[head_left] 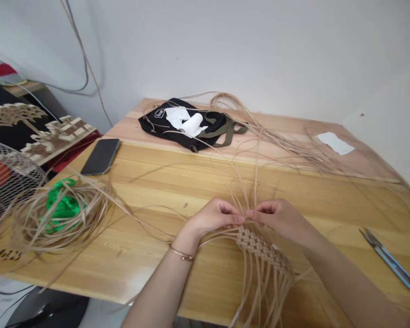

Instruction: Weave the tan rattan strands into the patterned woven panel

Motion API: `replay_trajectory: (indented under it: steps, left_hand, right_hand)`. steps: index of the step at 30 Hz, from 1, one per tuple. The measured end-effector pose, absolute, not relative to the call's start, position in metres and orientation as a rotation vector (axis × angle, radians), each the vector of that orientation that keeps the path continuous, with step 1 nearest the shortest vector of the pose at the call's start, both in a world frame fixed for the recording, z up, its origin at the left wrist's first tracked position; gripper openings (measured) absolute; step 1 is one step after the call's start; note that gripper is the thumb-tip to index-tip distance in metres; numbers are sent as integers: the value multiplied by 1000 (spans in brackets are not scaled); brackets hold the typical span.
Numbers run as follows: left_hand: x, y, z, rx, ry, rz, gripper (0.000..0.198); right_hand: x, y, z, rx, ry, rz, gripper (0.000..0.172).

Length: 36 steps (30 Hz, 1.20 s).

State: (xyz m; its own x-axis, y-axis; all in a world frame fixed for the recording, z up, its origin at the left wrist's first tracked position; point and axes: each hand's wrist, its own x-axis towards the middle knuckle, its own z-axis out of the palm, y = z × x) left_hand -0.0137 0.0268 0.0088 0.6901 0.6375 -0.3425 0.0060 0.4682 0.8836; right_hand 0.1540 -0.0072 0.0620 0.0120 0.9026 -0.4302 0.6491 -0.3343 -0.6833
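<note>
A narrow woven band of pale rattan strips (263, 249) lies on the wooden table (198, 182) near its front edge. Loose strips (249, 182) fan away from its far end and hang off its near end. My left hand (214, 217) and my right hand (279, 217) meet fingertip to fingertip at the band's far end. Both hands are closed in a pinch on the strips there. A thin bracelet circles my left wrist.
A coil of rattan strips (54, 218) tied with green ribbon lies at the left. A dark phone (100, 156) is beyond it. A black bag (187, 123) with white paper sits at the back. Blue thread snips (391, 260) lie at the right. A paper scrap (335, 143) is far right.
</note>
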Motion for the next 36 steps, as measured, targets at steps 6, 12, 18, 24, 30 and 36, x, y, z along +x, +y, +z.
replay_trajectory:
  steps: [6, 12, 18, 24, 30, 36]
  left_hand:
    - [-13, 27, 8, 986, 722, 445, 31]
    - [-12, 26, 11, 961, 707, 447, 28]
    - [-13, 26, 9, 1022, 706, 460, 25]
    - [-13, 26, 8, 1023, 713, 450, 25]
    - [-13, 27, 7, 986, 723, 424, 27]
    - [-13, 26, 10, 899, 756, 421, 27]
  right_hand:
    - [157, -7, 62, -2001, -1562, 1300, 29]
    - [156, -8, 62, -1943, -1547, 1354, 32]
    - [154, -8, 55, -1944, -1447, 1308, 22]
    - [153, -11, 55, -1921, -1292, 1399, 24]
    - [151, -10, 56, -1785, -1311, 1522, 25]
    - [153, -10, 51, -1728, -1415, 1496, 28]
